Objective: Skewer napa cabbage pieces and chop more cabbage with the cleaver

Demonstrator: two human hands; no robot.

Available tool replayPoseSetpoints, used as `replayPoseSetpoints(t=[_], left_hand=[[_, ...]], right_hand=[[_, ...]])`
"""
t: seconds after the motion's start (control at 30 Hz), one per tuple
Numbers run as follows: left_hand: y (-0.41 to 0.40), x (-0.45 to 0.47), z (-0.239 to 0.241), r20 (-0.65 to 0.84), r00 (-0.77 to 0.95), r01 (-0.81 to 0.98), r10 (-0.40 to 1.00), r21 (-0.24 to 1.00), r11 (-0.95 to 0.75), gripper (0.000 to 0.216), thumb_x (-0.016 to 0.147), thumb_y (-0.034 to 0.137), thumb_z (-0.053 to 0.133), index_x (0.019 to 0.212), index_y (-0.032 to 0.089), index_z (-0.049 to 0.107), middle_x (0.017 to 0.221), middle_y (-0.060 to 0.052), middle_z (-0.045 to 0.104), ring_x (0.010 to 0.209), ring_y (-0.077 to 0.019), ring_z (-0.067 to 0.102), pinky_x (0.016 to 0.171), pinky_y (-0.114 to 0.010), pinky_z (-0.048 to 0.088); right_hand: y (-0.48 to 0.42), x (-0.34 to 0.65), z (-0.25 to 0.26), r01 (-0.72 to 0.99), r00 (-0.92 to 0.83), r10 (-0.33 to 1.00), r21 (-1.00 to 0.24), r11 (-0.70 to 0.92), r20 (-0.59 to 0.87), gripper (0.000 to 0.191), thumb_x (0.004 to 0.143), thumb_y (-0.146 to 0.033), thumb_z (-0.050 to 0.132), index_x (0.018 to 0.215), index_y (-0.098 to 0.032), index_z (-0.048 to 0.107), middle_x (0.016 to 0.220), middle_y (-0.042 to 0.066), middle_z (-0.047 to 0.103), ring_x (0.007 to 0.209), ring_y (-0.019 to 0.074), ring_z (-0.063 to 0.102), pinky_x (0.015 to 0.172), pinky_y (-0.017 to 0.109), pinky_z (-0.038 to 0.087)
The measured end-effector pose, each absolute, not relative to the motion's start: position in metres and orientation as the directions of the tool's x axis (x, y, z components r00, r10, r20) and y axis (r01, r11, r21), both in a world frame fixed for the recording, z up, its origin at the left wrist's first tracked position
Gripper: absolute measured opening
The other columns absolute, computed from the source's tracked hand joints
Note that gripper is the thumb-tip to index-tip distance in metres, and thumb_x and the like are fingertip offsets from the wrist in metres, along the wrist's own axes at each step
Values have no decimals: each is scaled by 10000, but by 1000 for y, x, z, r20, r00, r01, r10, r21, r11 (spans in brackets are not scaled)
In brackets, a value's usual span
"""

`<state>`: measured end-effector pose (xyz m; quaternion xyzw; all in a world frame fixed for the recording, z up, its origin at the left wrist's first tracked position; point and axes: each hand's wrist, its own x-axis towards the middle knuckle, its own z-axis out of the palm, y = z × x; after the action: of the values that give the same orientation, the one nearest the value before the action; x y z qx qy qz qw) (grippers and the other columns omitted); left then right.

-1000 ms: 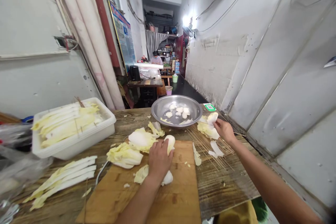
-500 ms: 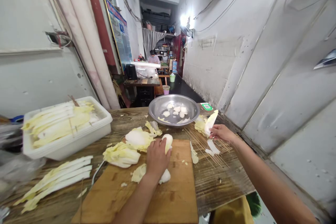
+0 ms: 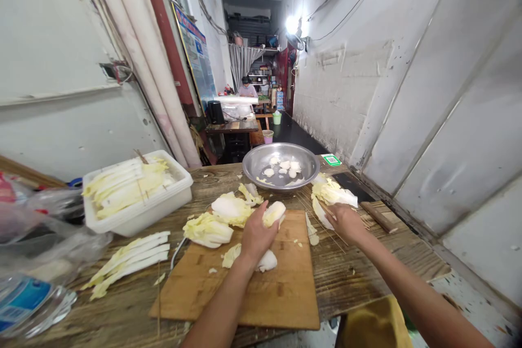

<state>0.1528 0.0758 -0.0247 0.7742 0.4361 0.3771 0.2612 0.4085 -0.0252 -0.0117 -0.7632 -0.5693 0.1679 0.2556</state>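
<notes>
A cabbage heart [image 3: 275, 212] is sitting at the far edge of the board [image 3: 281, 293], my left grip [image 3: 258, 234] wrapping it snugly. Across the worktop [image 3: 350, 280], my right grip [image 3: 347, 223] is touching a pale leaf [image 3: 319, 210] beside a leafy pile [image 3: 334, 192]; whether it is pinching, I cannot tell. I am seemingly sorting leaf from heart, the next move calling for light fingers. Beyond, a bowl [image 3: 261, 181] is holding white pieces [image 3: 284, 165].

No legible txt; grn QR card [image 3: 331, 160], bottle label [image 3: 28, 298] & wall poster [image 3: 196, 49] too blurry/sm
</notes>
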Motion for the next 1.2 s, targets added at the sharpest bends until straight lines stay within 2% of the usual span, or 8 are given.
replayPoseSetpoints(t=[0.2,0.3,0.43,0.53,0.67,0.83,0.97,1.2], left_hand=[[78,151,-15,256,359,257,898,897,-359,543,734,409,672,1205,154,587,1015,-83,709,946,-213,655,841,-322,510],[82,150,-17,230,338,217,913,925,-313,526,740,484,656,1131,133,632,981,-100,713,843,-213,668,737,-314,530],[86,149,-21,244,262,174,934,940,-295,576,784,497,613,1229,136,557,1088,-131,671,839,-198,668,707,-307,538],[84,150,-21,277,240,155,930,935,-318,576,812,468,584,1280,143,499,1139,-132,643,824,-166,666,719,-292,542],[80,149,-17,311,268,238,912,896,-376,446,806,420,597,1163,152,600,1013,-93,682,837,-167,645,768,-297,523],[76,142,-11,289,411,435,865,771,-464,252,693,395,703,853,201,720,843,-59,700,830,-229,599,835,-388,447],[71,143,-10,213,536,507,817,693,-513,171,551,306,788,628,206,673,707,-30,670,816,-258,573,836,-405,398],[78,139,-13,171,555,469,814,743,-477,171,808,322,552,726,177,589,655,10,620,618,-144,573,607,-251,420]], right_hand=[[-8,351,-2,780,24,950,-600,177,311,470,895,-347,606,1325,-217,468,1410,104,409,1247,308,417,1005,559,350],[11,327,-10,687,-78,944,-669,283,319,423,894,-349,611,1277,-200,511,1337,100,487,1155,277,510,948,517,424],[29,321,-30,538,-35,954,-798,270,299,288,918,-349,582,1134,-159,580,1042,54,624,850,181,627,735,371,539],[33,326,-40,439,78,953,-868,232,294,291,947,-368,533,1138,-151,565,990,46,625,773,156,628,661,325,545],[33,329,-43,396,142,944,-891,223,299,292,953,-380,518,1124,-150,570,962,39,630,747,148,628,649,318,545],[28,323,-44,553,190,910,-806,212,370,326,930,-352,560,1199,-168,547,1134,74,597,946,210,611,802,416,520],[25,324,-45,747,208,887,-652,128,412,344,918,-337,575,1231,-200,539,1260,90,535,1122,261,523,948,509,417],[28,323,-44,893,244,872,-449,-31,425,332,925,-324,565,1233,-203,538,1255,89,537,1093,248,540,925,486,442]])
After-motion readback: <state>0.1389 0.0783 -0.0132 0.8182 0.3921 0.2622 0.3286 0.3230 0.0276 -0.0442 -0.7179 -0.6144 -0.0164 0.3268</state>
